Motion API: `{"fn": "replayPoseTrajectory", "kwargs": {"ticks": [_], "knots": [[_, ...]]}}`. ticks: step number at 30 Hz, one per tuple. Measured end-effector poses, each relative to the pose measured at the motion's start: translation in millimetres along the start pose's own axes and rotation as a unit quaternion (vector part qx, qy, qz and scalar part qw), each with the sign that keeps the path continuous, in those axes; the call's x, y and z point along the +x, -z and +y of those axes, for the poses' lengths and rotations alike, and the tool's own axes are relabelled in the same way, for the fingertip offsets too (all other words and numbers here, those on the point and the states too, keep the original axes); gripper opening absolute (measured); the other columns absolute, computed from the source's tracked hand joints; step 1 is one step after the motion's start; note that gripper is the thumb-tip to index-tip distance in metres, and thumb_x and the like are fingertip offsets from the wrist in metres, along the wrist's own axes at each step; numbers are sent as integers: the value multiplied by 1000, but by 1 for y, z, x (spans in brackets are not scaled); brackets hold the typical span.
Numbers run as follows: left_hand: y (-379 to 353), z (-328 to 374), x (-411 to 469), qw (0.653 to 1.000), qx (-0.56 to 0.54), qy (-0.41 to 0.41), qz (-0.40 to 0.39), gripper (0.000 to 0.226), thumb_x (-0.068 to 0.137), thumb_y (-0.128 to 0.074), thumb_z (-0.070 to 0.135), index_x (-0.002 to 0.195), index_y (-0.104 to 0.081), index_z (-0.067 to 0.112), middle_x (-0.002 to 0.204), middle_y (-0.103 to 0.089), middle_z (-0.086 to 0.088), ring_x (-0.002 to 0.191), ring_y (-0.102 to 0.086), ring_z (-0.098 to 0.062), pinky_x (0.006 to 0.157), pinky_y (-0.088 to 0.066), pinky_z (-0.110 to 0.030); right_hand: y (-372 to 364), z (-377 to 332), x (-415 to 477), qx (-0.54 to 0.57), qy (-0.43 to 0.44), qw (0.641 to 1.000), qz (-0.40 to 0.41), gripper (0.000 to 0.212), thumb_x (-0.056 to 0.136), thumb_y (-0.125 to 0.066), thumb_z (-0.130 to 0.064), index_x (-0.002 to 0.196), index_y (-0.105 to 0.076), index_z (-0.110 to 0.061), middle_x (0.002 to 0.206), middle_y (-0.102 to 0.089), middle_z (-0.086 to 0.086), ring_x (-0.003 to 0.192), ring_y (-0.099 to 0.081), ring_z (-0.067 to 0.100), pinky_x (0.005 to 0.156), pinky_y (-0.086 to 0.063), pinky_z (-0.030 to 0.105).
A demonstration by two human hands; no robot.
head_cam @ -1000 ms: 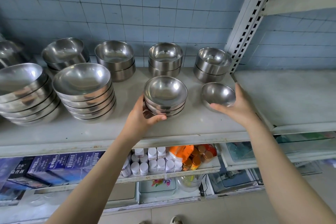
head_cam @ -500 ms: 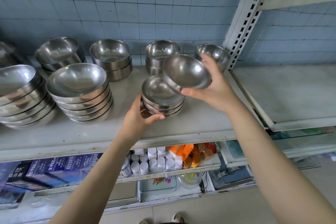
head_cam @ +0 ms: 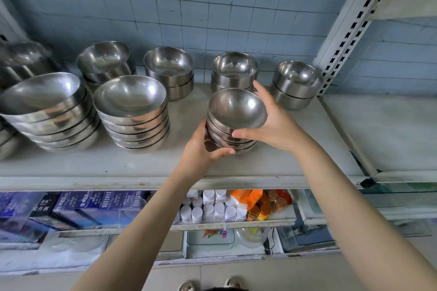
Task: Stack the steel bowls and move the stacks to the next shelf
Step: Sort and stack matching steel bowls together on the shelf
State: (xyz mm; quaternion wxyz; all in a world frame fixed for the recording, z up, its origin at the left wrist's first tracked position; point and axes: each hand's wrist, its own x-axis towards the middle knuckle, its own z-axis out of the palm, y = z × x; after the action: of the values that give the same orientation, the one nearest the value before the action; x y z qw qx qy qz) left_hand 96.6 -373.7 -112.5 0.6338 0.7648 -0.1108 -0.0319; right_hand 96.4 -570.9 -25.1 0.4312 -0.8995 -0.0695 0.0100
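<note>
The white shelf (head_cam: 153,168) carries steel bowls along its width; the next shelf (head_cam: 390,134) lies to the right, past the slotted upright (head_cam: 343,30); two stacks of wide bowls (head_cam: 132,113) stand at the left; paired bowls (head_cam: 298,82) line the back by the tiled wall (head_cam: 212,7); near the front edge the small stack (head_cam: 227,140) sits between both hands; the left hand (head_cam: 201,151) grips its left side, thumb curled along the front; the top bowl (head_cam: 237,108) rests tilted on it, grasped by the right hand (head_cam: 277,125), thumb in front, fingers behind the rim.
</note>
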Motion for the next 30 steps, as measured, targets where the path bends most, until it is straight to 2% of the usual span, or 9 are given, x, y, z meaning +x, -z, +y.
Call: {"fn": "replayPoseTrajectory", "kwargs": {"ticks": [3,6,9,13,17,21,24,26,30], "knots": [[0,1,-1,1000,1,2,4,87,62,-92,31,136,-47,20,123,-67,5,114,-64,-10,103,-50,-37,4,-1,-3,27,-11,999,-16,141,48,-85,-58,157,2,-41,164,-15,-13,141,-20,-3,114,-24,24],[1,3,-5,1000,0,5,23,97,55,-92,41,137,-46,18,122,-67,4,115,-64,-12,101,-52,-38,3,6,-7,52,-23,998,-9,135,50,-89,-54,156,-5,-47,162,-24,-14,136,-35,3,111,-34,29],[6,3,-9,999,-1,14,41,93,57,-89,35,138,-46,17,121,-66,3,112,-64,-9,98,-53,-30,-3,9,-2,55,-17,998,-19,133,49,-91,-57,154,-10,-49,159,-31,-13,136,-41,5,117,-35,37],[22,0,-13,998,12,8,64,81,66,-89,18,134,-46,21,116,-65,11,103,-62,10,87,-50,-11,-14,-3,13,49,-2,998,-46,134,45,-91,-63,154,-13,-48,161,-30,-11,140,-39,5,119,-34,40],[34,0,-16,994,49,-12,96,85,69,-88,15,140,-42,13,112,-52,25,97,-45,33,79,-33,8,-27,-10,24,57,5,997,-59,135,45,-91,-59,156,-16,-41,160,-32,-11,140,-41,4,119,-34,37],[39,0,-18,992,68,2,102,94,66,-89,29,144,-39,11,128,-56,10,116,-47,8,88,-30,6,-31,-12,26,64,9,996,-68,138,40,-91,-67,154,-16,-47,161,-32,-10,139,-43,5,119,-33,39],[42,-1,-20,992,87,16,90,112,59,-83,58,148,-34,14,139,-55,6,130,-48,-8,109,-38,-21,-32,-10,24,78,12,995,-62,138,40,-90,-68,154,-15,-47,162,-28,-11,142,-38,5,119,-33,41],[46,2,-27,992,105,21,69,120,54,-75,73,149,-32,13,146,-51,0,136,-46,-15,113,-39,-35,-32,-7,19,112,13,992,-49,134,46,-92,-63,155,-16,-43,164,-25,-9,144,-34,4,118,-36,39],[51,3,-56,992,98,60,55,93,72,-78,46,148,-35,13,144,-49,-6,131,-49,-22,99,-40,-25,-29,6,-2,172,1,985,19,109,65,-83,-44,156,-24,-32,162,-30,-4,136,-40,6,99,-45,19]]}}
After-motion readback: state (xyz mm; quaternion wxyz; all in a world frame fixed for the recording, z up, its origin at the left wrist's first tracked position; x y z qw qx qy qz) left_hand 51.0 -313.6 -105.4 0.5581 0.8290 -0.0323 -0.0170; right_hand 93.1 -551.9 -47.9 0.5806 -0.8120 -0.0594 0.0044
